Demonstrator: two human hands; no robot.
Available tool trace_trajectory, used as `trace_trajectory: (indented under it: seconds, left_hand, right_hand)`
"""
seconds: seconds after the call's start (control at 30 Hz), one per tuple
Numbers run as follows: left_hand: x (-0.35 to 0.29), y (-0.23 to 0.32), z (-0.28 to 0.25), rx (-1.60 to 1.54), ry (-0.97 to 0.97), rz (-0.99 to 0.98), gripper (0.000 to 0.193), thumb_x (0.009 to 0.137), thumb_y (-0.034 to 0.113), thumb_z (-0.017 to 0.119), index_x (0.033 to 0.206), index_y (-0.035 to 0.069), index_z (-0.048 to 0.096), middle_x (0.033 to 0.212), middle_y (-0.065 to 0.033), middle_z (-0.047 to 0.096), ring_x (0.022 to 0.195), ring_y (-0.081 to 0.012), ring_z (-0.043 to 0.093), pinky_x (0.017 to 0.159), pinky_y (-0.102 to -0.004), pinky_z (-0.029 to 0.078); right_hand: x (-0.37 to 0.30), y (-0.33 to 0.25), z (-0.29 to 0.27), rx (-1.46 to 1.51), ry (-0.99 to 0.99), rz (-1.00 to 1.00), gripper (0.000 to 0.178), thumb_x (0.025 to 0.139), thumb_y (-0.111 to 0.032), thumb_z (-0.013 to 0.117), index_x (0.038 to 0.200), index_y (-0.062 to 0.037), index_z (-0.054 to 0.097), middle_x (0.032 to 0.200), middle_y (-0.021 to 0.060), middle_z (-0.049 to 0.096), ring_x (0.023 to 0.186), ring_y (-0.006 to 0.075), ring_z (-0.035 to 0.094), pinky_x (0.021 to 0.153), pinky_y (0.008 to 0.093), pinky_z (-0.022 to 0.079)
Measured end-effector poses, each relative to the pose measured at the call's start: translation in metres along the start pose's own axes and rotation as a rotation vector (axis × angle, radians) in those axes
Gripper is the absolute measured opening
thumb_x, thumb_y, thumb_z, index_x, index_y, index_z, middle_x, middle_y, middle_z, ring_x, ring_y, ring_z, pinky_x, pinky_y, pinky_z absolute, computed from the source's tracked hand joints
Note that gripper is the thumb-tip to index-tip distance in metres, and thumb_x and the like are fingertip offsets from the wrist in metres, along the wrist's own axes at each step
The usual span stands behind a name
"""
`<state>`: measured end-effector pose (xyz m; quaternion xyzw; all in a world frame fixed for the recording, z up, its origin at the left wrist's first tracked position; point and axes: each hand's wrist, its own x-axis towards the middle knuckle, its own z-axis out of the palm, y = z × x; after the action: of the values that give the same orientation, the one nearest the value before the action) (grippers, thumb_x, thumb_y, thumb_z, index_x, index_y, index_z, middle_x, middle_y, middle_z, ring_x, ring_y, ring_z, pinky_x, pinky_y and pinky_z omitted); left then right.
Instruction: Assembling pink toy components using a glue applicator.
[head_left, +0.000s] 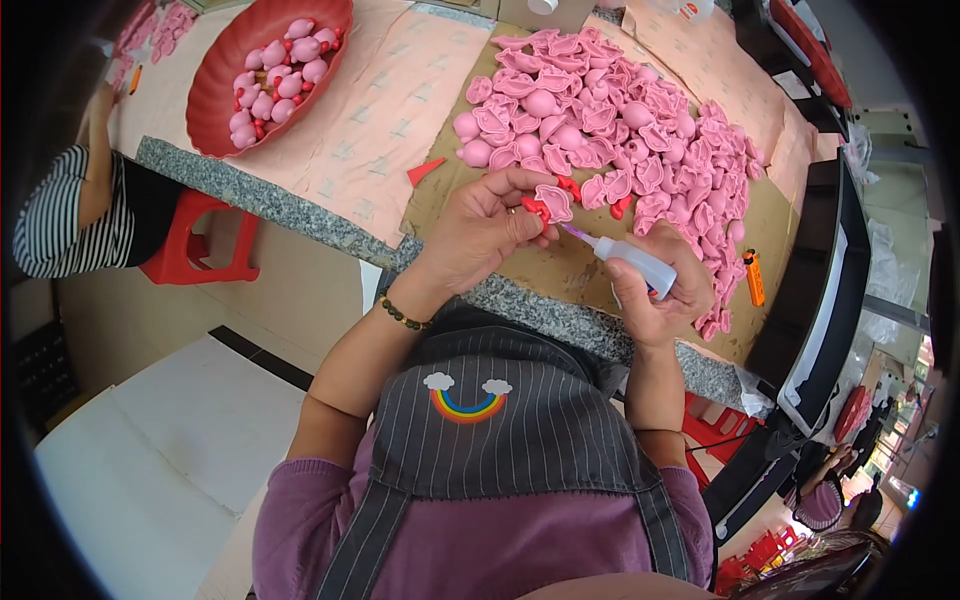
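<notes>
My left hand (478, 228) pinches a small red plastic piece (537, 209) between thumb and fingers. A pink plastic piece with a wavy rim (556, 204) sits right beside it at the fingertips; whether the two are joined I cannot tell. My right hand (672, 287) is wrapped round a small translucent squeeze bottle (637, 264), tilted so that its thin purple tip points at the red piece. Both hands are above a brown board (575, 262) near the table's front edge. Just beyond them lie a few loose red pieces (621, 207).
A large heap of pink plastic pieces (600, 105) covers the board's far and right side. An orange lighter (754, 278) lies at right. A red bowl (205, 105) holds pink-and-red pieces at left. Granite edging (300, 218) borders the table. Another person's striped sleeve (75, 215) shows far left.
</notes>
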<state>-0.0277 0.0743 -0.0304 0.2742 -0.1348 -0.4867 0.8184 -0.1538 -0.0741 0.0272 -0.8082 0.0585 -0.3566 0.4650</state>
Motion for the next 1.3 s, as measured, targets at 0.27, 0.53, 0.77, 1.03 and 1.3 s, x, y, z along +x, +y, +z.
trace_trajectory:
  seconds: [0.27,0.53,0.77,1.03,1.3]
  left_hand:
    - [-0.0002,-0.0011,-0.0018,0.005,0.012,-0.005,0.038,0.082,0.0,0.059,0.118,0.0,0.048,0.109,-0.0124,0.057,0.087,-0.0185,0.059,0.076,-0.0309,0.05]
    - [-0.0001,-0.0008,0.0003,0.083,-0.03,-0.016,0.04,0.081,0.001,0.062,0.118,-0.002,0.048,0.107,-0.0123,0.058,0.085,-0.0165,0.06,0.075,-0.0284,0.051]
    - [0.0001,-0.0002,0.0021,0.125,-0.027,-0.023,0.038,0.08,0.003,0.063,0.116,-0.002,0.049,0.106,-0.0114,0.058,0.087,-0.0165,0.06,0.076,-0.0297,0.051]
    - [0.0,0.0003,0.0041,0.155,-0.03,-0.022,0.037,0.08,0.002,0.062,0.115,-0.002,0.05,0.106,-0.0109,0.058,0.087,-0.0164,0.06,0.077,-0.0296,0.051]
    - [-0.0006,0.0008,0.0039,0.101,-0.002,-0.03,0.041,0.078,-0.004,0.061,0.117,-0.002,0.047,0.107,-0.0104,0.057,0.09,-0.017,0.06,0.08,-0.0298,0.051]
  right_hand:
    - [-0.0031,0.0022,-0.0017,-0.001,-0.008,0.017,0.018,0.068,-0.007,0.071,0.078,0.0035,0.06,0.063,0.0047,0.054,0.056,0.0099,0.044,0.051,0.0227,0.031]
    - [-0.0045,0.0027,-0.0008,0.076,0.042,0.052,0.017,0.07,-0.007,0.069,0.079,0.0028,0.059,0.066,0.0066,0.056,0.058,0.0115,0.046,0.053,0.0234,0.033]
    - [-0.002,0.0002,0.0017,0.066,0.029,0.054,0.017,0.069,-0.006,0.069,0.079,0.0031,0.059,0.066,0.0063,0.056,0.057,0.0114,0.046,0.053,0.0237,0.033]
    - [-0.0019,-0.0007,0.0007,0.018,0.01,0.041,0.018,0.068,-0.006,0.069,0.08,0.0035,0.06,0.066,0.0063,0.056,0.057,0.0113,0.046,0.053,0.0237,0.033]
    - [-0.0055,0.0056,-0.0003,0.109,0.034,0.016,0.02,0.068,-0.008,0.07,0.08,0.0037,0.059,0.065,0.0063,0.055,0.057,0.0118,0.045,0.053,0.024,0.032]
